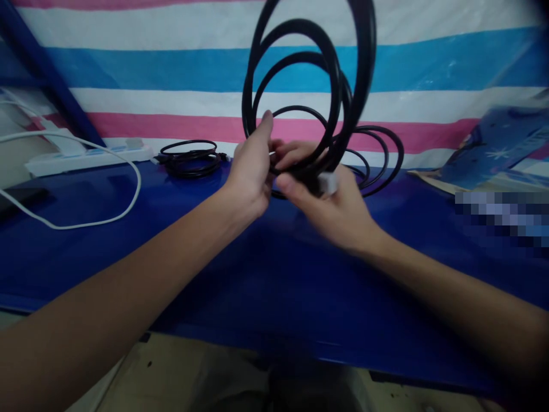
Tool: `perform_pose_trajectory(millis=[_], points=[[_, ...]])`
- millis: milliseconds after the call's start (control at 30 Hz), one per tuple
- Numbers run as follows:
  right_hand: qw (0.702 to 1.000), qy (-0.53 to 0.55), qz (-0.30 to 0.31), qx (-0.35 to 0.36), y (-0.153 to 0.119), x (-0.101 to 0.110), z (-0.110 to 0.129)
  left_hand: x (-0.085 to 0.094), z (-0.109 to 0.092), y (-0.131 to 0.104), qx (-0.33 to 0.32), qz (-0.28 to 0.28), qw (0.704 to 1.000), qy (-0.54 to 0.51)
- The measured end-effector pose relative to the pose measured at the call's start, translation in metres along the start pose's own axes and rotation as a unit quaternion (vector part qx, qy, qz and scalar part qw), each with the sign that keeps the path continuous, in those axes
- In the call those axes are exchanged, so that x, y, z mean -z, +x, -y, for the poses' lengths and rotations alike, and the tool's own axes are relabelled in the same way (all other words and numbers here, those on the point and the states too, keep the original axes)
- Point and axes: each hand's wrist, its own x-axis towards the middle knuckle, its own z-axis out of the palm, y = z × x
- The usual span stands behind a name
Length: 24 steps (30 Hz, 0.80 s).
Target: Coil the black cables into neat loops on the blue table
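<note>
A thick black cable (364,63) rises in several large loops above my two hands. My right hand (338,206) is closed round the bottom of the loops, thumb on the near side, with a pale connector (328,182) showing by the thumb. My left hand (253,166) grips the left side of the same coil, its thumb pointing up. Its other fingers are partly hidden behind the cable. Behind my right hand, thinner-looking black loops (401,154) reach down to the blue table; I cannot tell whether they belong to the same cable.
Another coiled black cable (193,166) lies at the back of the blue table (240,286). Left of it are a white power strip (92,160) and a looping white cord (139,183). A blue printed packet (493,149) stands at right. Behind hangs a striped sheet (171,68).
</note>
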Motion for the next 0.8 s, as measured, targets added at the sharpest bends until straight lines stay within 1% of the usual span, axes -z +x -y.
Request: perform_pose_trajectory(millis=[100,167,233,300,333,400,467,533,600,700,767,800], points=[[0.990,0.120,-0.038,-0.064,0.005,0.003,0.006,0.000,0.008,0.001,-0.047,0.074,0.996,0.034],[0.968,0.221,-0.056,-0.108,0.010,0.007,0.009,0.000,0.012,0.001,-0.051,0.101,0.993,0.034],[0.935,0.311,-0.074,-0.155,0.014,0.013,0.012,0.000,0.016,0.000,-0.058,0.092,0.993,0.036],[0.908,0.357,-0.097,-0.197,0.018,0.020,0.015,-0.002,0.017,-0.001,-0.058,0.070,0.995,0.034],[0.901,0.359,-0.110,-0.216,0.020,0.024,0.017,-0.002,0.016,-0.002,-0.056,0.063,0.996,0.033],[0.898,0.336,-0.123,-0.255,0.022,0.032,0.020,-0.003,0.011,-0.004,-0.049,0.055,0.997,0.038],[0.903,0.302,-0.104,-0.288,0.023,0.039,0.021,-0.003,0.004,-0.006,-0.044,0.066,0.995,0.053],[0.907,0.276,-0.069,-0.310,0.023,0.045,0.018,-0.002,-0.002,-0.009,-0.040,0.106,0.990,0.081],[0.908,0.259,-0.040,-0.328,0.023,0.051,0.015,-0.001,-0.007,-0.012,-0.036,0.159,0.980,0.113],[0.900,0.246,0.013,-0.360,0.023,0.061,0.010,-0.002,-0.009,-0.016,-0.020,0.229,0.961,0.153],[0.892,0.242,0.043,-0.381,0.023,0.066,0.010,-0.004,-0.008,-0.017,0.001,0.246,0.956,0.162],[0.888,0.243,0.050,-0.387,0.023,0.067,0.010,-0.004,-0.008,-0.018,0.011,0.241,0.957,0.159]])
